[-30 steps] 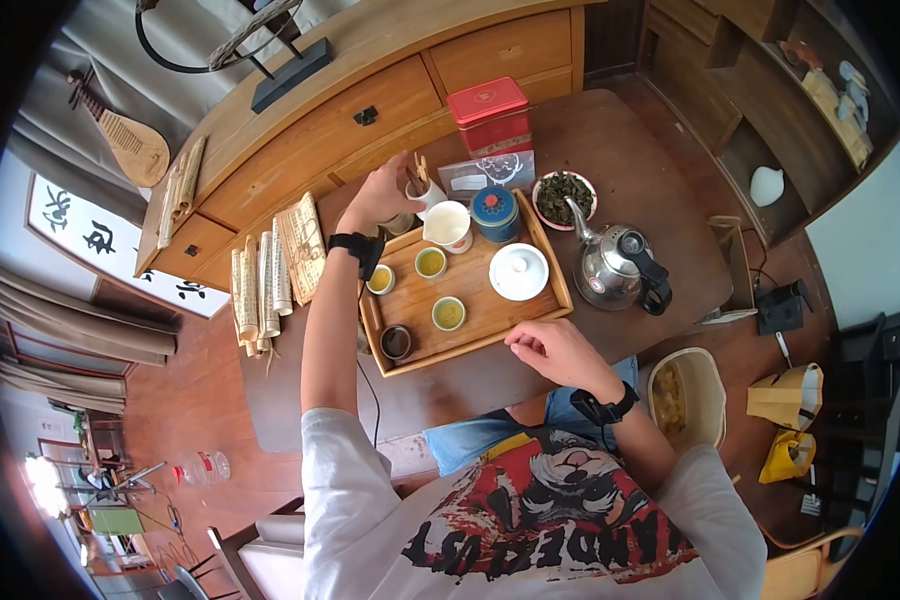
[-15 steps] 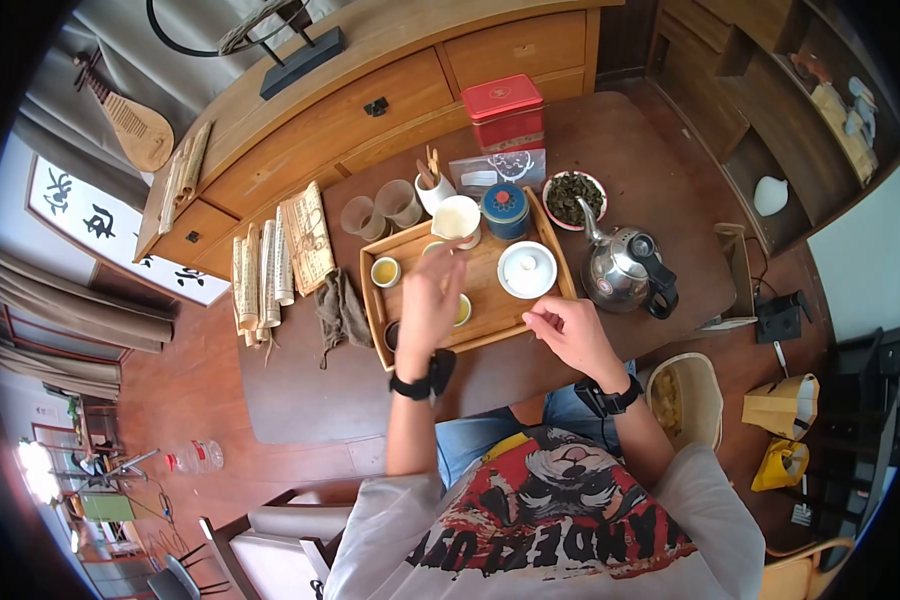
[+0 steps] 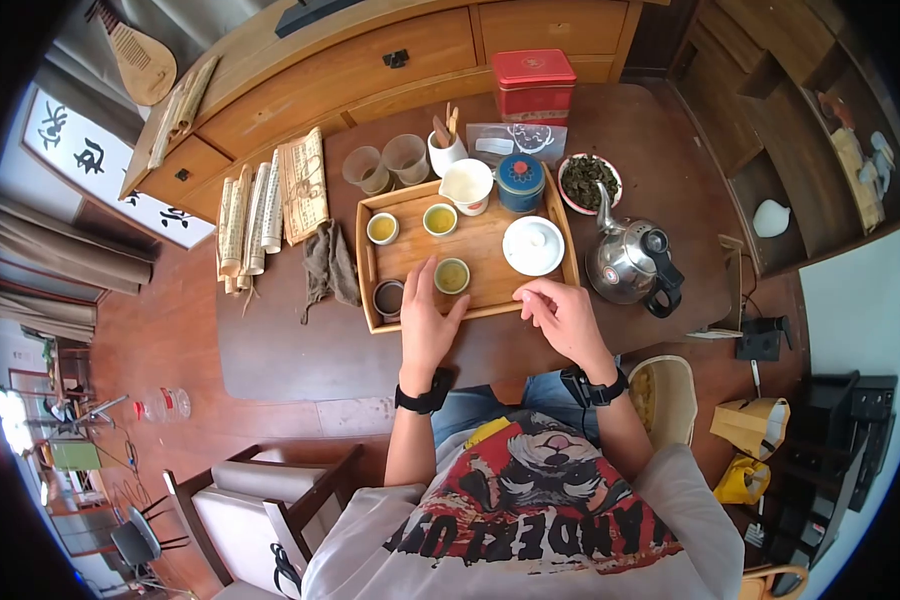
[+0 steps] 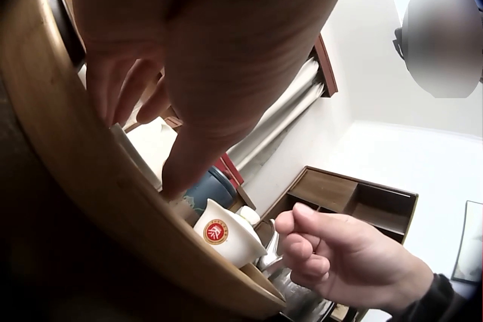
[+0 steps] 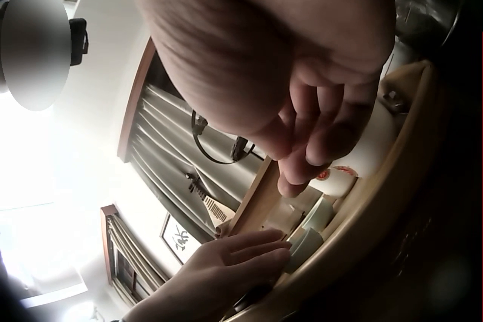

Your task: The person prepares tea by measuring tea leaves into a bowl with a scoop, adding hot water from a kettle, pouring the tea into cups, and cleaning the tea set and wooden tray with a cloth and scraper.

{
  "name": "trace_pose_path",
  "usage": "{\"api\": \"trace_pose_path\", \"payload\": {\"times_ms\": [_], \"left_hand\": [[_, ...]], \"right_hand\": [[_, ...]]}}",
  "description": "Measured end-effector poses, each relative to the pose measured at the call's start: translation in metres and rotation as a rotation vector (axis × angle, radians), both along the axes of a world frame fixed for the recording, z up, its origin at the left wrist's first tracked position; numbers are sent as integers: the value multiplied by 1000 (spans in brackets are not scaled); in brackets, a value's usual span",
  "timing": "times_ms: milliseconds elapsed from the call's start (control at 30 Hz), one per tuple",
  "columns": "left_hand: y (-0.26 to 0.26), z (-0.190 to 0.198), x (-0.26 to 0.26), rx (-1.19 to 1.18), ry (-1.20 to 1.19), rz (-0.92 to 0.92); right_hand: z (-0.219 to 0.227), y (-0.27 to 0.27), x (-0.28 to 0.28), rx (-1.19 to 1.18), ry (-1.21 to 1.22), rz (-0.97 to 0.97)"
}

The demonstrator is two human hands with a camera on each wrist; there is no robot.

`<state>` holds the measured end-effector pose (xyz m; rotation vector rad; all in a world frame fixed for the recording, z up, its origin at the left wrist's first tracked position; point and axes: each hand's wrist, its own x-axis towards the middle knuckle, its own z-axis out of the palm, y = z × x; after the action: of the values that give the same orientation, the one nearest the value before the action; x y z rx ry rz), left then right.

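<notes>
My left hand (image 3: 428,328) lies over the near edge of a wooden tray (image 3: 490,262), its fingers loosely extended between a dark cup (image 3: 388,298) and a small cup of yellow-green tea (image 3: 452,276). The fingertips are right beside the tea cup. At the tray's near right edge is my right hand (image 3: 564,318), fingers loosely curled and holding nothing, just in front of a white lidded gaiwan (image 3: 533,246). Two more filled tea cups, one at the left (image 3: 382,229), stand behind. A white pitcher (image 3: 467,188) and a blue jar (image 3: 520,183) occupy the tray's back.
A steel kettle (image 3: 630,262) stands right of the tray, near a bowl of tea leaves (image 3: 590,183). Behind are a red tin (image 3: 534,85), a white tool holder (image 3: 446,155) and two clear glasses (image 3: 406,160). Grey cloth (image 3: 328,265) and paper scrolls (image 3: 260,215) lie left.
My left hand has come back from the tool holder, across the tray, to its near edge by the tea cup. The right hand stays near the tray's right front edge. The head view has shifted.
</notes>
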<state>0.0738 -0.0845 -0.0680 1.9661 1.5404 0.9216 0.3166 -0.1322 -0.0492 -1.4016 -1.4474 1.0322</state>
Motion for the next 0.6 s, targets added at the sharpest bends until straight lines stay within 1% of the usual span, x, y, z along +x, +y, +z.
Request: {"api": "trace_pose_path", "payload": {"times_ms": [200,300,533,600], "left_hand": [[7,-20,8,7,13,14],[11,-20,11,12,22,52],[14,-20,10,12,-13,35],[17,-14,9,-27,-72,43]], "right_hand": [[0,-2,-4,11,-35,68],[-5,-3,-1,19,-55,52],[-5,-3,-1,-1,-30,66],[-4,-1,-1,-21,-33,71]]}}
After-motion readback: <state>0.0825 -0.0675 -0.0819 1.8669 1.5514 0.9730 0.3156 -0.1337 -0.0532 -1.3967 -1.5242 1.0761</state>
